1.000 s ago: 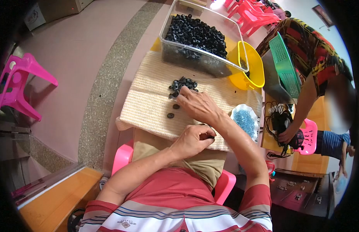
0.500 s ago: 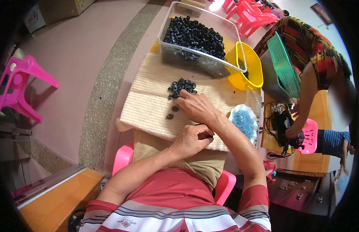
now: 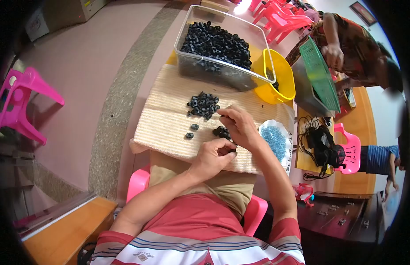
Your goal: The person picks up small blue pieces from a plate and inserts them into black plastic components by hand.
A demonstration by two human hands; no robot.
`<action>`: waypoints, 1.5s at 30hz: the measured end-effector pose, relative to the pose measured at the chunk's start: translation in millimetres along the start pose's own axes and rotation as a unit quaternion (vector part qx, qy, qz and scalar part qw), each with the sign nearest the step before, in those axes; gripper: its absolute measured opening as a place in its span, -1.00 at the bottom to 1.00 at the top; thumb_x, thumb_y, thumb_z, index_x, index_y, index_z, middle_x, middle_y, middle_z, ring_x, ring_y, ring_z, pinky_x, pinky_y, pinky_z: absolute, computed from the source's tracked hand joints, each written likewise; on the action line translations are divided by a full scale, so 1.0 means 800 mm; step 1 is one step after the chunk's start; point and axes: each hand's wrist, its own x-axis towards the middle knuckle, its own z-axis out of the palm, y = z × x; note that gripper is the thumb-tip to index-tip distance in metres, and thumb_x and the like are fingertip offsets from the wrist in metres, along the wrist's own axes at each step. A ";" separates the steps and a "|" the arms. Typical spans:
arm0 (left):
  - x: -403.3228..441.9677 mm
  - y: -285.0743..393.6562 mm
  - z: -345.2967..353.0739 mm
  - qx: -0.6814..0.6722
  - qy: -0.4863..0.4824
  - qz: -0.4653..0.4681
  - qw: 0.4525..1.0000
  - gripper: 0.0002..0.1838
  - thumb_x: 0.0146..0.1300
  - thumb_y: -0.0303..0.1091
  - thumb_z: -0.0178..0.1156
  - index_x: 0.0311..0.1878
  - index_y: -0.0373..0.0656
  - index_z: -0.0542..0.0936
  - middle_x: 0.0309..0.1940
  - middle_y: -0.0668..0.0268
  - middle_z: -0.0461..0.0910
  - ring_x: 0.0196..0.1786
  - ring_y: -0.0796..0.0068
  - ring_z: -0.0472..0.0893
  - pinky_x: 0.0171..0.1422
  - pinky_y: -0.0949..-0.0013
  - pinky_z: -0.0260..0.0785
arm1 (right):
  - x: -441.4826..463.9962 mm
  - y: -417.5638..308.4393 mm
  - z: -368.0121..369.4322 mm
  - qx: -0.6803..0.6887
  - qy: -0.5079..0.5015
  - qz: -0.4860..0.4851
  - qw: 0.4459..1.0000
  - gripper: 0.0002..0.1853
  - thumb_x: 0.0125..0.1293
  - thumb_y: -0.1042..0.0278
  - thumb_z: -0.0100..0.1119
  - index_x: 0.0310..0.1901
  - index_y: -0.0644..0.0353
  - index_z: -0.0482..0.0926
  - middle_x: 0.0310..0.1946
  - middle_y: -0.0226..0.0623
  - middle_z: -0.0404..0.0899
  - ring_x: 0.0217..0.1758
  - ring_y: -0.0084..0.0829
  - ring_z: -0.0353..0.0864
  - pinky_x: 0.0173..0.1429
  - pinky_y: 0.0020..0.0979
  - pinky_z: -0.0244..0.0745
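Observation:
My left hand point(image 3: 212, 155) is low over the striped cloth, thumb and fingers pinched on a small black plastic piece point(image 3: 232, 152). Just above it, my right hand point(image 3: 241, 129) has its fingers bent together, with something dark at the fingertips, too small to make out. A small cluster of black pieces point(image 3: 220, 131) lies between the hands. Farther up is a larger loose pile of black pieces point(image 3: 203, 106). Two single pieces, one of them an oval black piece point(image 3: 189, 135), rest left of the hands. Right of my right hand stands a white scalloped dish point(image 3: 288, 155) of tiny clear-blue bits.
A clear plastic bin point(image 3: 214, 61) full of black pieces stands at the cloth's far edge, beside a yellow bucket point(image 3: 288, 84). At right, a person holds a green basket point(image 3: 320, 73) near a table with black cords point(image 3: 317, 148). A pink stool point(image 3: 26, 104) stands left.
My right hand has moved from the pile back toward my left hand, uncovering the cluster between them. The co-worker at right has shifted, with a hand now above the green basket.

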 end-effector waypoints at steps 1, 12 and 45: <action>0.001 -0.003 0.001 -0.007 0.013 0.012 1.000 -0.85 0.29 -0.51 0.36 -0.09 -0.29 0.70 -0.25 0.33 0.74 -0.18 0.68 0.65 -0.05 0.48 0.52 | -0.006 -0.001 -0.004 0.029 0.004 0.017 0.999 -0.84 0.33 0.54 0.26 -0.07 0.24 0.66 -0.24 -0.12 0.64 -0.22 -0.12 0.66 -0.14 -0.27 0.55; 0.006 -0.008 -0.001 -0.088 0.054 -0.003 0.995 -0.82 0.34 -0.51 0.36 -0.02 -0.28 0.68 -0.20 0.35 0.74 -0.17 0.68 0.67 -0.05 0.52 0.54 | -0.067 -0.017 -0.027 0.313 0.049 0.167 0.934 -0.90 0.34 0.58 0.36 -0.14 0.31 0.70 -0.22 -0.36 0.66 -0.19 -0.60 0.64 -0.12 -0.51 0.56; 0.002 -0.015 0.000 -0.054 0.025 -0.004 0.998 -0.80 0.30 -0.50 0.40 -0.02 -0.27 0.71 -0.20 0.32 0.78 -0.13 0.67 0.70 -0.03 0.49 0.58 | -0.104 -0.025 -0.023 0.255 0.049 0.124 0.958 -0.85 0.29 0.64 0.37 -0.12 0.28 0.73 -0.23 -0.28 0.68 -0.13 -0.48 0.69 -0.12 -0.46 0.60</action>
